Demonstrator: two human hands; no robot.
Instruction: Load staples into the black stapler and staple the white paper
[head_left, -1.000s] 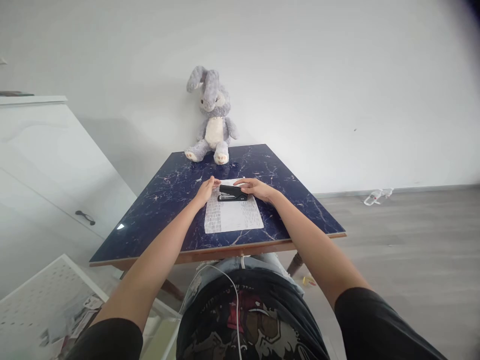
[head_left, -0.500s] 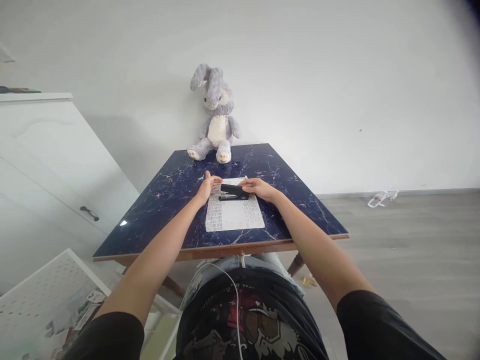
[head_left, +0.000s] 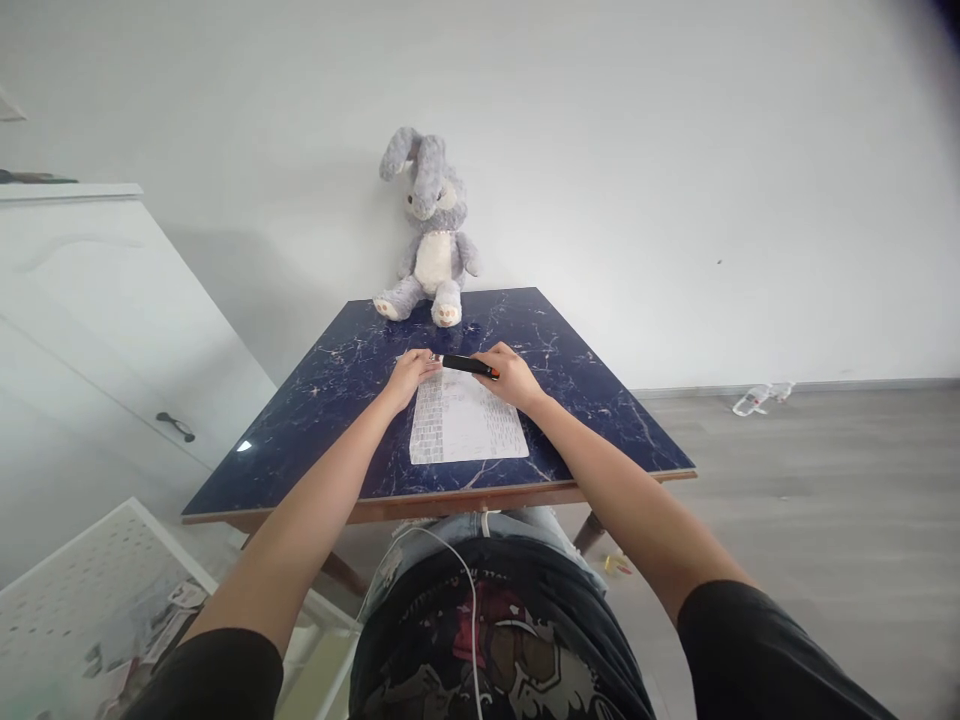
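My right hand (head_left: 510,377) is wrapped around a black stapler (head_left: 466,364) with an orange spot at its rear end. The stapler lies across the top part of a white sheet of printed paper (head_left: 480,425) on the table. At the upper left corner of the sheet, my left hand (head_left: 410,378) has its fingers together on the paper, right beside the stapler's front end. The thumb of that hand is mostly hidden. Whether the paper sits between the stapler's jaws cannot be made out.
A grey plush rabbit (head_left: 435,250) sits at the back of the dark blue marbled table (head_left: 315,430), against the wall. To the left stand a white cabinet (head_left: 97,330) and a white perforated bin (head_left: 67,590) with assorted items. A clear plastic object (head_left: 761,398) lies on the floor at right.
The stapler has turned in my right hand and moved slightly up toward the sheet's top edge. My left hand has lowered its raised thumb and closed in on the paper's corner.
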